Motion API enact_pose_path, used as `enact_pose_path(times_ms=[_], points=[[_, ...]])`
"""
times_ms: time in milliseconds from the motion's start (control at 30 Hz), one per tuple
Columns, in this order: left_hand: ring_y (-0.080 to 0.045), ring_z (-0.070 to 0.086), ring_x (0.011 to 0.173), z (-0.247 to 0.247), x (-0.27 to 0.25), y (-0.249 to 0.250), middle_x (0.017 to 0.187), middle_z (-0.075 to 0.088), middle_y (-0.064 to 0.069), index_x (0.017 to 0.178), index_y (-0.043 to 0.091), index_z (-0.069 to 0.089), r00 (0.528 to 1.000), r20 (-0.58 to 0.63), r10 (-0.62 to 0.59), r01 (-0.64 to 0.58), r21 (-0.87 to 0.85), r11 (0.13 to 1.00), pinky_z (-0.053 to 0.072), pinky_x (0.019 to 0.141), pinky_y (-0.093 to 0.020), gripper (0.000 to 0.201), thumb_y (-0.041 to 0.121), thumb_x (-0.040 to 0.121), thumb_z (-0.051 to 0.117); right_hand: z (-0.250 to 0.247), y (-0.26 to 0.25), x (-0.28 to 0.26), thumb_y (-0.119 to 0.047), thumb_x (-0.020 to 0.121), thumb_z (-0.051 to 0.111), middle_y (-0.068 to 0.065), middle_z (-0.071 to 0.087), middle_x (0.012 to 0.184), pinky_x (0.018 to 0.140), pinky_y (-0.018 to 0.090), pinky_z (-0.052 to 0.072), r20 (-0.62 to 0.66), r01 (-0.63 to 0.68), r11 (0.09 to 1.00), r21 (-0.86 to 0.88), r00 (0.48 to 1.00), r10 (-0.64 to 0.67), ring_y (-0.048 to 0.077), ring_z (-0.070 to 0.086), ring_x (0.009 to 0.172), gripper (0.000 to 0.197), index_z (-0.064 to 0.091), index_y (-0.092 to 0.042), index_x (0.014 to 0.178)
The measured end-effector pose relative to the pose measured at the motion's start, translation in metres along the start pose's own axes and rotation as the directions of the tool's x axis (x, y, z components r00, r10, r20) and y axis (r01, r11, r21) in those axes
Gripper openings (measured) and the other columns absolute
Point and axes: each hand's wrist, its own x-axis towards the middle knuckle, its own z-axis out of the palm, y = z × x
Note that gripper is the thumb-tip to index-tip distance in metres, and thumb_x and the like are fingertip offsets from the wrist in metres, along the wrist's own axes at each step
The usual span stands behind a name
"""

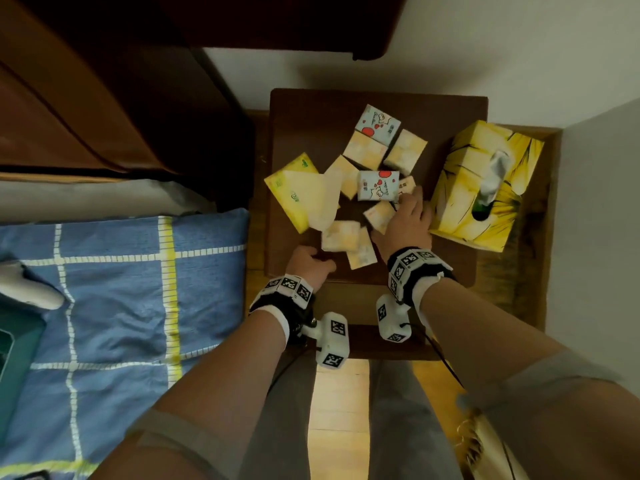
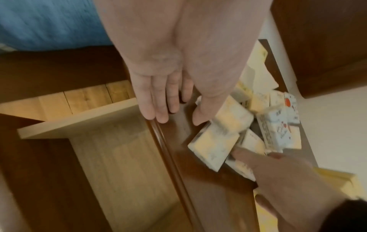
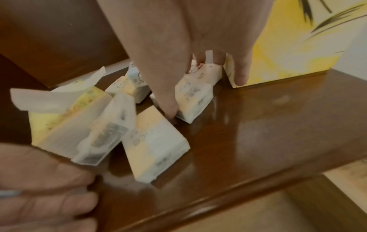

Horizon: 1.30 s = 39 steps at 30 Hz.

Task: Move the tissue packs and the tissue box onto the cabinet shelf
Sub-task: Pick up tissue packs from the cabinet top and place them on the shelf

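Note:
Several small tissue packs (image 1: 367, 150) lie scattered on the dark wooden cabinet top (image 1: 304, 126). A soft yellow pack (image 1: 287, 188) with a loose tissue lies at the left, and the big yellow tissue box (image 1: 460, 174) stands at the right. My right hand (image 1: 403, 216) reaches down over one small pack (image 3: 195, 97), thumb on its near side and fingers behind it. My left hand (image 2: 158, 102) rests at the top's front edge with straight fingers, its thumb touching another pack (image 2: 230, 119). A light wooden compartment (image 2: 119, 157) shows below the front edge.
A bed with a blue checked cover (image 1: 121, 289) lies to the left. A dark wardrobe (image 1: 86, 98) stands behind it. White walls (image 1: 519, 46) close in the back and right. The floor (image 1: 339, 393) between my legs is wooden.

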Motion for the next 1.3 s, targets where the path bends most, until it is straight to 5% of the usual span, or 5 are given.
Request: enact_pose_path(times_ms=[133,467,633,867,1300], points=[[-0.03,0.068,0.104,0.018,0.001,-0.001,0.109,0.07,-0.012,0.114,0.013,0.056,0.998,0.043,0.047,-0.044,-0.056,0.997,0.055,0.095,-0.049,0.046,0.015,0.073,0.077,0.011,0.015,-0.023,-0.037,0.062,0.086,0.011,0.031,0.148,0.098,0.053,0.047,-0.066,0.015,0.999,0.032,0.998,-0.013,0.036,0.032,0.135,0.101,0.028,-0.014,0.141],[-0.022,0.065,0.106,0.027,-0.008,-0.013,0.119,0.068,-0.005,0.13,0.01,0.06,0.997,0.032,0.077,-0.069,-0.187,0.98,0.054,0.094,-0.036,0.052,0.007,0.081,0.078,0.018,0.047,-0.035,-0.057,0.056,0.084,0.017,0.03,0.145,0.106,0.049,0.036,0.12,-0.1,0.983,0.154,0.989,0.082,0.038,0.031,0.133,0.121,0.015,-0.022,0.148],[-0.024,0.065,0.11,0.034,-0.018,-0.013,0.123,0.068,-0.007,0.126,0.011,0.058,0.991,-0.065,0.12,-0.125,-0.083,0.989,0.054,0.097,-0.043,0.051,0.016,0.08,0.08,0.016,0.062,-0.029,-0.051,0.064,0.082,0.013,0.047,0.132,0.102,0.046,0.045,0.149,-0.111,0.962,0.251,0.986,0.075,0.032,0.047,0.124,0.087,0.043,-0.012,0.131],[-0.022,0.064,0.104,0.03,-0.035,-0.018,0.122,0.067,-0.01,0.127,0.009,0.059,0.993,-0.109,0.041,-0.077,-0.352,0.933,0.055,0.071,-0.027,0.037,0.015,0.091,0.067,-0.001,0.076,-0.043,-0.049,0.089,0.059,0.002,0.065,0.115,0.083,0.034,0.05,0.141,-0.124,0.846,0.519,0.988,0.058,0.021,0.062,0.1,0.05,0.05,-0.017,0.127],[-0.027,0.063,0.114,0.033,-0.02,-0.023,0.128,0.065,-0.013,0.127,0.008,0.057,0.993,0.091,0.074,-0.037,-0.362,0.932,0.053,0.098,-0.044,0.03,0.015,0.098,0.058,0.025,0.061,-0.055,-0.046,0.081,0.071,-0.005,0.064,0.122,0.096,0.041,0.053,0.42,-0.176,0.814,0.554,0.903,-0.091,0.016,0.063,0.107,0.064,0.05,-0.018,0.134]])
